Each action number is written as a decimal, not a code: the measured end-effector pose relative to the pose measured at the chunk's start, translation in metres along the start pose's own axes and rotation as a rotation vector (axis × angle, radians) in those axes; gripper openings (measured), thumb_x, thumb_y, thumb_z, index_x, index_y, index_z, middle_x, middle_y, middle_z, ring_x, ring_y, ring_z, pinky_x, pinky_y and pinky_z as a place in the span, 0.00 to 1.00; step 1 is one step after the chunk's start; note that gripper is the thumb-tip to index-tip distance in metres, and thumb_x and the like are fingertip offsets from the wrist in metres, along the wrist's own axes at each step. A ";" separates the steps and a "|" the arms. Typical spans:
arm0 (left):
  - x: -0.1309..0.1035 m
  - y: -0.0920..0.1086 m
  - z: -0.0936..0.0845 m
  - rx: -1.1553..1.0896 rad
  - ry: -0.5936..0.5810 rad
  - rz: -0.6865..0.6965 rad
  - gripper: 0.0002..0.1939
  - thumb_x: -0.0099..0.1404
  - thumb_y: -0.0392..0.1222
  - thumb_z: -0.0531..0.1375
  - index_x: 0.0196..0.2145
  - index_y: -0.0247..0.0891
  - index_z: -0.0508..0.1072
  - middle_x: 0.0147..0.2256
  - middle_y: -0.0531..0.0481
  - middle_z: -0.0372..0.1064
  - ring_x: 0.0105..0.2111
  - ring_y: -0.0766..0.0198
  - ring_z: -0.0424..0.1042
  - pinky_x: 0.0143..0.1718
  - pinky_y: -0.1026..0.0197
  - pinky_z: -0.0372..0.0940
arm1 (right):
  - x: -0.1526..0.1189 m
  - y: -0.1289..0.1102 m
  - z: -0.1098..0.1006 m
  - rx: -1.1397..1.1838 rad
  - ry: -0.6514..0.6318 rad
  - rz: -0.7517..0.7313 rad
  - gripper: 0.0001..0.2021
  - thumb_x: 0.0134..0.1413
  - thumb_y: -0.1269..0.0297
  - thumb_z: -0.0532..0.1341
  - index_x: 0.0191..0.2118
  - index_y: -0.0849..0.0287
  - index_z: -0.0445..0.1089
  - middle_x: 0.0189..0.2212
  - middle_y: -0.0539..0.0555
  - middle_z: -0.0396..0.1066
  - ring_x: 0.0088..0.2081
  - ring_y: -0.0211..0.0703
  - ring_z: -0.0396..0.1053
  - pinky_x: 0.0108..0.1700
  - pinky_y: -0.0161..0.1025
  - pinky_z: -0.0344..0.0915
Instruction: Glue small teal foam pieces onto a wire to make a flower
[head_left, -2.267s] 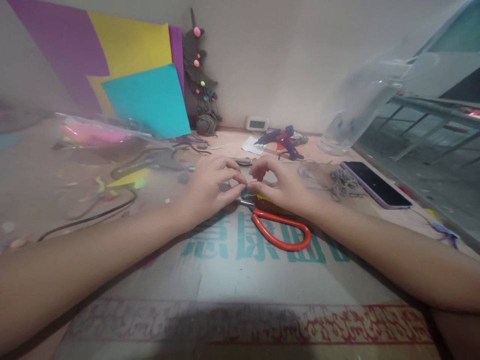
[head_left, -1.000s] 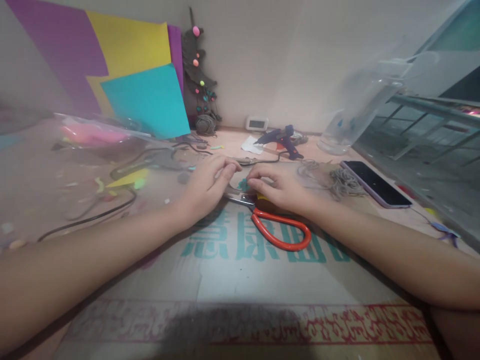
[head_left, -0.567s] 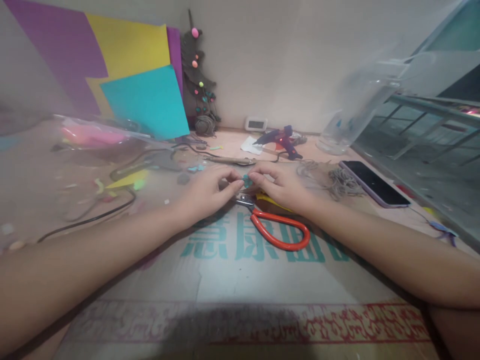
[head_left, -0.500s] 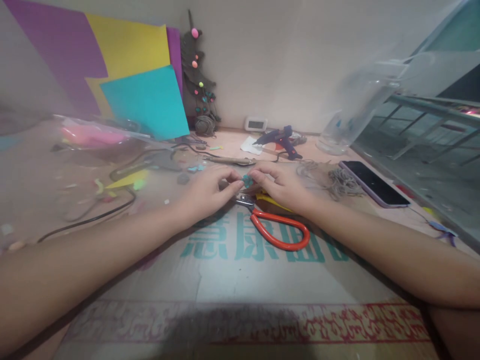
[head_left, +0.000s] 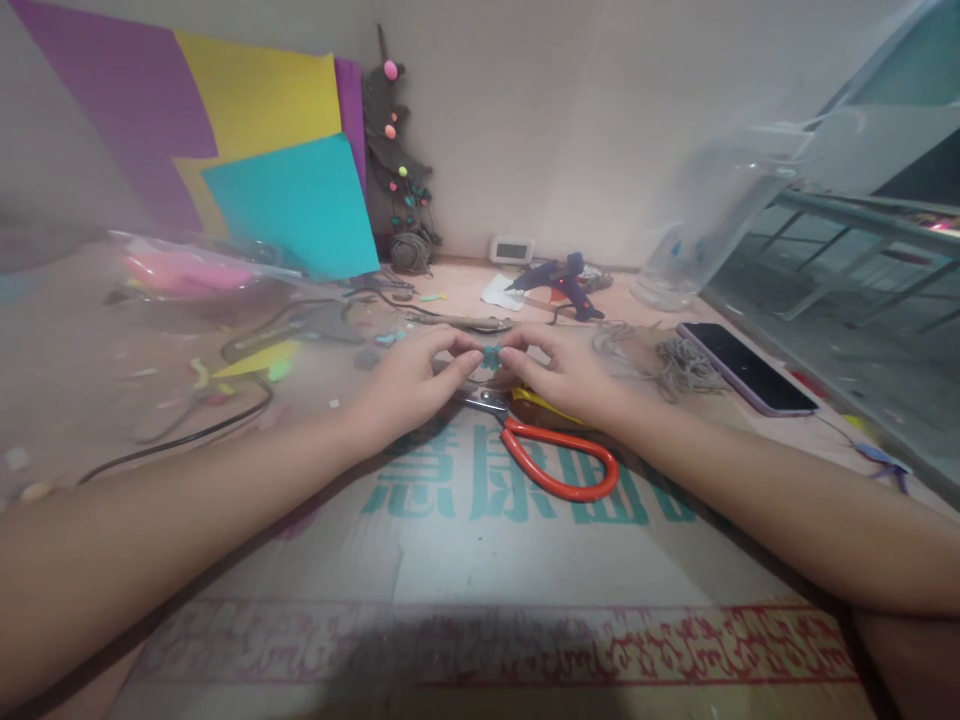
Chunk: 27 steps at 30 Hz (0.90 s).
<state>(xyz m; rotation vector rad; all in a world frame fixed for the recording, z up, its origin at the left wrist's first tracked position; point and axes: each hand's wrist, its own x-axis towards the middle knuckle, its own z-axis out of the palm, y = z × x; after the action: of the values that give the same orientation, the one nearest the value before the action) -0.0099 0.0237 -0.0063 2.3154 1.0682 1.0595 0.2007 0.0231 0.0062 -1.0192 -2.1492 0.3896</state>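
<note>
A small teal piece [head_left: 491,357] is pinched between the fingertips of both hands, above the tabletop. My left hand [head_left: 429,375] grips its left side with thumb and forefinger, and my right hand [head_left: 551,368] has its right side in the same way. Just below the hands lie scissors with red handles [head_left: 559,460], their metal blades partly hidden under my left hand. Something yellow [head_left: 541,404] lies beside them, partly covered by my right hand.
Behind the hands lie a dark glue gun [head_left: 559,283] and a small white display [head_left: 512,248]. To the right are tangled twine [head_left: 686,366], a phone [head_left: 746,368] and a clear container [head_left: 697,235]. Coloured sheets [head_left: 292,205] lean at the back left.
The fingertips of both hands have shifted slightly around the teal piece, which now sits a little further left and shows more clearly between them. More of the scissor blades shows.
</note>
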 end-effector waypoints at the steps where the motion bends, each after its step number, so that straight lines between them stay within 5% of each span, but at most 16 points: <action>1: 0.000 0.001 0.000 -0.002 0.005 -0.003 0.12 0.70 0.46 0.55 0.39 0.39 0.75 0.39 0.49 0.76 0.41 0.57 0.73 0.46 0.56 0.65 | 0.000 0.000 0.000 0.000 0.000 -0.002 0.09 0.61 0.61 0.57 0.33 0.59 0.71 0.31 0.53 0.75 0.35 0.43 0.70 0.39 0.39 0.64; 15: 0.002 0.006 -0.002 -0.035 0.043 -0.118 0.12 0.69 0.41 0.50 0.30 0.38 0.69 0.29 0.52 0.70 0.32 0.61 0.69 0.36 0.60 0.63 | -0.001 0.001 0.001 -0.024 -0.008 -0.038 0.09 0.61 0.62 0.57 0.33 0.59 0.71 0.31 0.53 0.74 0.34 0.42 0.69 0.38 0.38 0.63; 27: 0.001 0.003 0.000 0.000 -0.017 -0.050 0.12 0.69 0.48 0.55 0.32 0.39 0.72 0.32 0.51 0.74 0.35 0.59 0.72 0.40 0.58 0.65 | 0.000 -0.001 -0.002 0.032 -0.008 -0.032 0.14 0.65 0.60 0.55 0.31 0.59 0.71 0.29 0.52 0.72 0.34 0.40 0.69 0.39 0.37 0.63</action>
<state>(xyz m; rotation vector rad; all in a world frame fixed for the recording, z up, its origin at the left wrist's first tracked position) -0.0083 0.0228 -0.0037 2.2814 1.1130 1.0195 0.2021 0.0222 0.0082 -0.9660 -2.1572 0.4124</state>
